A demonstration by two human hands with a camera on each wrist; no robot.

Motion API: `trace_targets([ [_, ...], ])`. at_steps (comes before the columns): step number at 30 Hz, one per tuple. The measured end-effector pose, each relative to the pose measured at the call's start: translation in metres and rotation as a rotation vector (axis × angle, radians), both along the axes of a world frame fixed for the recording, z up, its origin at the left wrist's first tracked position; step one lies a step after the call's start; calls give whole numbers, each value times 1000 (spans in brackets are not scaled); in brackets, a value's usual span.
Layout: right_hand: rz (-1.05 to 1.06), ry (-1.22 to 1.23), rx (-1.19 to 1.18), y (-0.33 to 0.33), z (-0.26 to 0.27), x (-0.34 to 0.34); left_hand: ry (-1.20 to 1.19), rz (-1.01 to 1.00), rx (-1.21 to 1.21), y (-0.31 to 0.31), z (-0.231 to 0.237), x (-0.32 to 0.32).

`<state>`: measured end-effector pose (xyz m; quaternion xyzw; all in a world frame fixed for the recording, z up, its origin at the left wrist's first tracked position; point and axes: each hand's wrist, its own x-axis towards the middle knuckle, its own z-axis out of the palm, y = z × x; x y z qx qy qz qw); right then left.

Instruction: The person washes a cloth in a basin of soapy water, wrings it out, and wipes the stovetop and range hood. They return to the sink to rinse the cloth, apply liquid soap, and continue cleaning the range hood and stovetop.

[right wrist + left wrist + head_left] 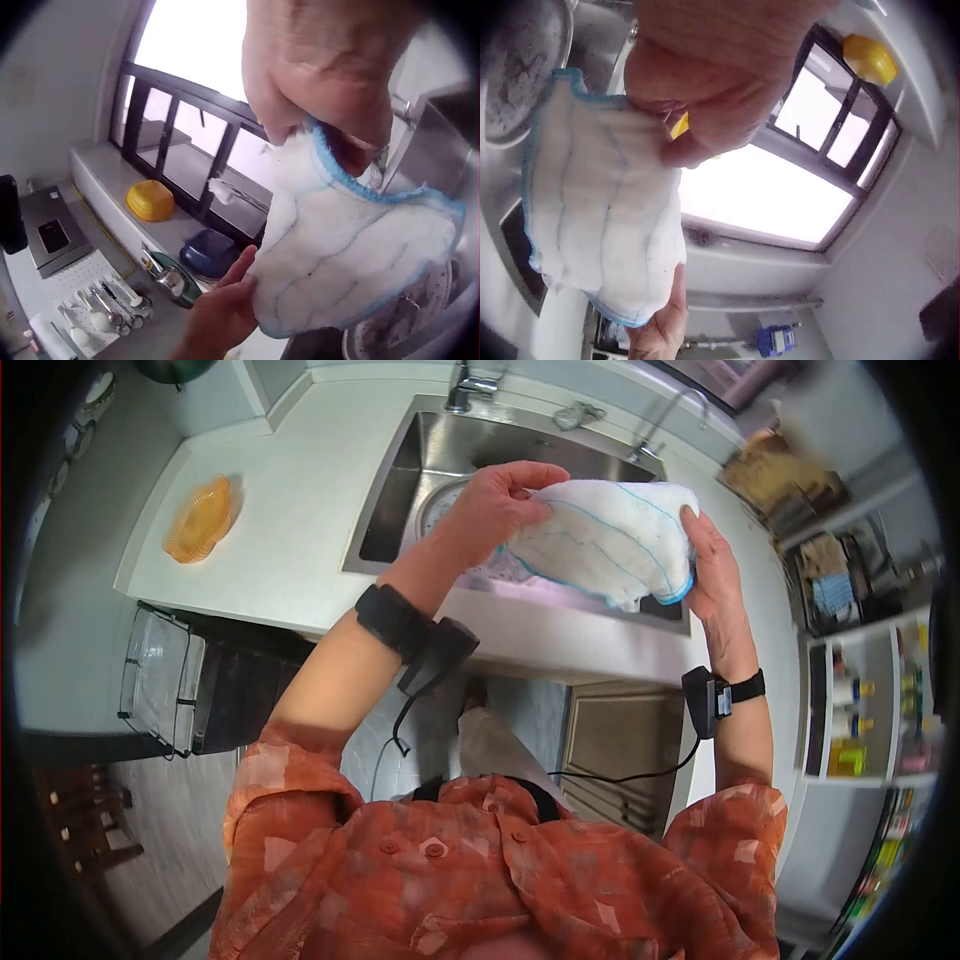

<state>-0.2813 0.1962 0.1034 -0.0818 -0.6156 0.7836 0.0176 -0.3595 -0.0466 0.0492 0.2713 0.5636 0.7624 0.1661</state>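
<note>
A white dishcloth (pixel 610 540) with blue stitched lines and a blue edge is held up between both hands, over the sink's front part. My left hand (pixel 490 510) pinches its upper left part between thumb and fingers. At the opposite end, my right hand (pixel 715 565) grips the cloth's side, thumb on the near face. In the right wrist view the cloth (pixel 337 255) hangs down from the right hand (pixel 322 67), while the left hand (pixel 221 319) holds its far edge. Below is the steel sink (pixel 375 545), with a round perforated basin (pixel 360 337) partly hidden by the cloth.
An amber scalloped dish (pixel 200 520) stands on the white counter to the left. Behind the sink are a faucet (pixel 460 390) and a thinner curved tap (pixel 650 448). Yellow (pixel 150 201) and dark blue containers (pixel 210 253) sit by the window. Shelves (pixel 865 710) stand at right.
</note>
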Motion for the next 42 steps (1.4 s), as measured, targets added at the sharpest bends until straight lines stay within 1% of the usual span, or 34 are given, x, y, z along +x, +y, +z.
trace_targets([
  [2, 44, -55, -15, 1, -21, -47, -100, 42, -29, -1, -13, -38],
  [3, 124, -128, 64, 5, -45, -72, -68, 86, -160, -4, -23, -56],
  [4, 205, -200, 147, 7, -68, -96, -80, 101, -160, -10, -37, -72],
  [6, 465, -393, 297, 3, -106, -132, -222, 6, -346, -21, -68, -91],
  [7, 524, -437, 493, -4, -126, -148, -246, 18, -338, -27, -82, -95],
  [8, 581, -467, 690, -12, -147, -164, -354, 41, -504, -32, -93, -98],
  [9, 616, -407, 871, -19, -172, -180, -456, 60, -673, -36, -101, -103],
  [10, 647, -343, 1050, -26, -199, -192, -467, 66, -670, -36, -110, -108],
  [11, 657, -346, 1051, -32, -231, -202, -464, 109, -676, -37, -118, -112],
  [12, 637, -170, 1240, -37, -265, -206, -461, 146, -685, -37, -130, -117],
  [13, 606, 11, 1420, -43, -291, -207, -440, 175, -657, -35, -158, -126],
  [14, 611, 0, 1418, -52, -309, -203, -450, 168, -658, -28, -181, -131],
  [15, 645, -45, 1519, -62, -324, -195, -404, 261, -831, -19, -202, -134],
  [16, 670, -86, 1626, -68, -329, -197, -343, 356, -1000, -12, -205, -142],
  [17, 671, -94, 1632, -70, -330, -206, -346, 350, -993, -8, -208, -145],
  [19, 796, -147, 1601, -75, -324, -222, -755, 289, -764, -4, -203, -143],
  [20, 796, -151, 1600, -75, -321, -224, -756, 286, -765, -6, -200, -146],
  [22, 485, -318, 730, -85, -277, -222, -1182, 24, -222, -14, -200, -151],
  [23, 474, -328, 726, -93, -263, -219, -1186, 12, -231, -13, -209, -153],
  [25, 400, -120, 634, -111, -241, -214, -1309, 154, -83, -5, -227, -158],
  [26, 390, -125, 633, -118, -230, -214, -1310, 145, -91, -1, -229, -156],
  [28, 361, -138, 762, -128, -215, -214, -1184, 224, 144, 4, -222, -149],
  [30, 300, -109, 807, -122, -226, -217, -1113, 234, 124, 4, -217, -153],
  [32, 326, -43, 1098, -102, -236, -224, -1048, 248, 109, 2, -212, -153],
  [33, 423, -74, 1119, -92, -241, -222, -884, 260, -119, -2, -205, -154],
  [34, 420, -79, 1116, -80, -245, -219, -711, 268, -339, -7, -194, -154],
  [35, 637, -64, 1151, -68, -248, -217, -712, 267, -340, -13, -184, -152],
  [36, 856, -46, 1178, -59, -249, -215, -546, 145, -588, -20, -168, -149],
  [37, 858, -44, 1173, -55, -239, -216, -370, 21, -830, -28, -159, -148],
  [38, 764, -371, 952, -50, -230, -216, -373, 23, -835, -35, -155, -149],
  [39, 656, -679, 716, -49, -223, -218, -353, -102, -896, -41, -153, -153],
  [40, 661, -679, 714, -48, -243, -217, -334, -227, -952, -44, -153, -155],
  [41, 569, -472, 849, -45, -280, -216, -337, -226, -953, -42, -157, -158],
  [42, 469, -261, 973, -45, -301, -215, -332, -131, -977, -39, -165, -162],
])
